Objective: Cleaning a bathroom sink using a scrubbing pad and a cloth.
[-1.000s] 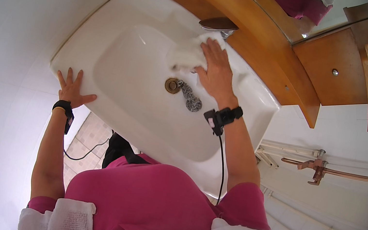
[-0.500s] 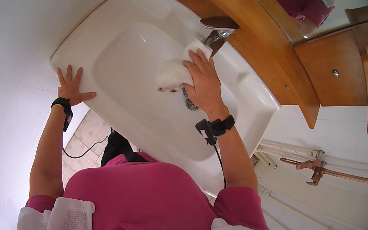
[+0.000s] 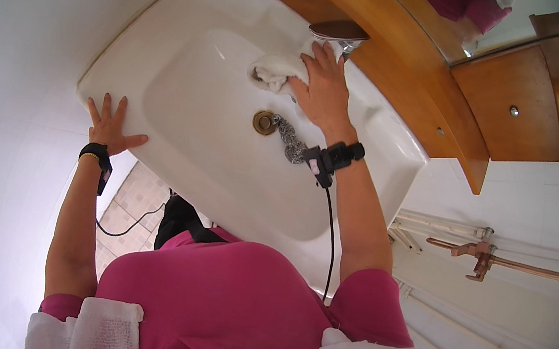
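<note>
A white cloth (image 3: 275, 71) is bunched under my right hand (image 3: 325, 91), which presses it around the faucet (image 3: 340, 32) at the back of the white sink (image 3: 191, 122). Only the faucet's dark top and a bit of chrome show; its spout is hidden by hand and cloth. In the basin below lie a brass-coloured drain (image 3: 265, 122) and a heap of metal chain (image 3: 293, 141), close to my right wrist. My left hand (image 3: 111, 127) rests with spread fingers on the sink's left front rim, holding nothing.
Behind the sink runs a wooden cabinet (image 3: 391, 52) with a mirror above it. A white wall (image 3: 17, 91) borders the left side. Pipes with a copper-coloured valve (image 3: 481, 255) run along the right. A black cable (image 3: 331, 243) hangs from my right wrist strap.
My right hand has moved up and away from me with the cloth, from the basin and spout to the faucet body. The drain and chain are now uncovered. My left hand has stayed put.
</note>
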